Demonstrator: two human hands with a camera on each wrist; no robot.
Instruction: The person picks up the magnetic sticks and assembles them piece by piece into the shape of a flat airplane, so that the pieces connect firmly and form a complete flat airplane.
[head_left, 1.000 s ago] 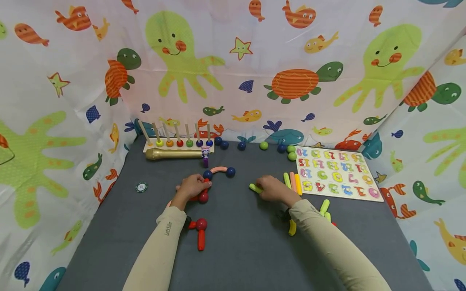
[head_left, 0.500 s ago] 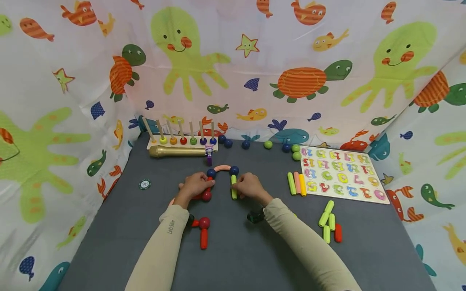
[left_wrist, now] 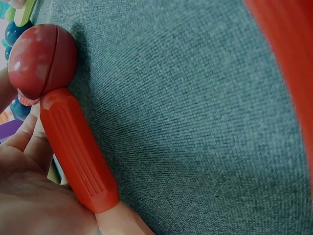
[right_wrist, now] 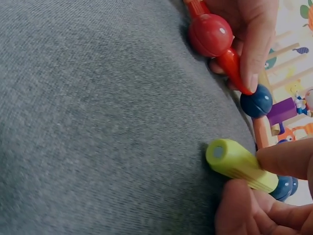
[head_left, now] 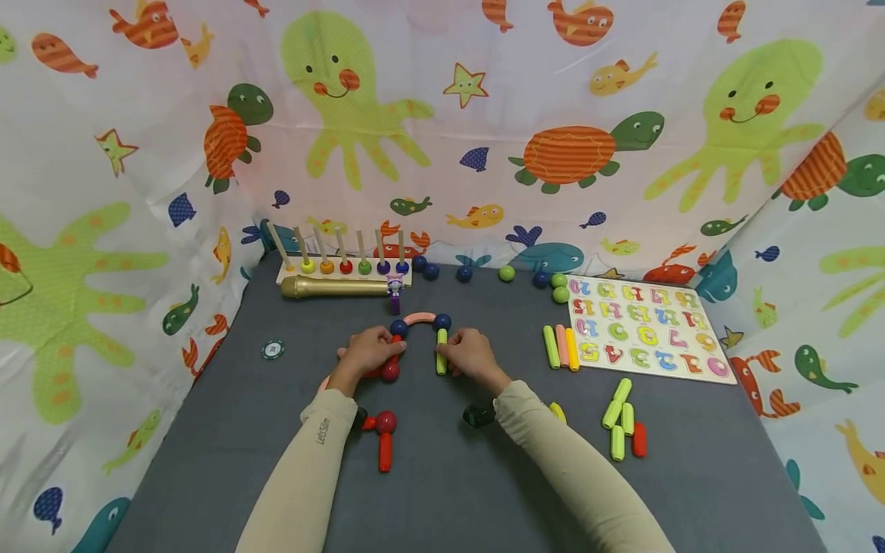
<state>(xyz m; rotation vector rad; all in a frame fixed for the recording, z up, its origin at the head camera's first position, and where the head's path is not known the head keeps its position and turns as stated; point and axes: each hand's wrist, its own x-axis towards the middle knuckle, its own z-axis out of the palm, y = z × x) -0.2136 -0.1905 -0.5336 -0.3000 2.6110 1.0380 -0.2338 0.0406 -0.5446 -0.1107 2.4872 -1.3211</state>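
My left hand pinches a red rod that joins a dark blue ball to a red ball. Another red rod runs from that red ball under the palm, meeting a pale pink piece. A curved pink rod links the first blue ball to a second blue ball. My right hand holds a yellow-green rod between thumb and fingers, its far end touching the second blue ball. The near end shows a grey disc.
A number puzzle board lies at right, with several rods beside it and more rods in front. Loose balls, a peg stand and a gold microphone-shaped piece line the back. A red ball-and-rod piece lies nearer.
My right hand has carried the yellow-green rod leftward, turned it lengthwise and brought it against the second blue ball. My left hand keeps its place on the red rod.
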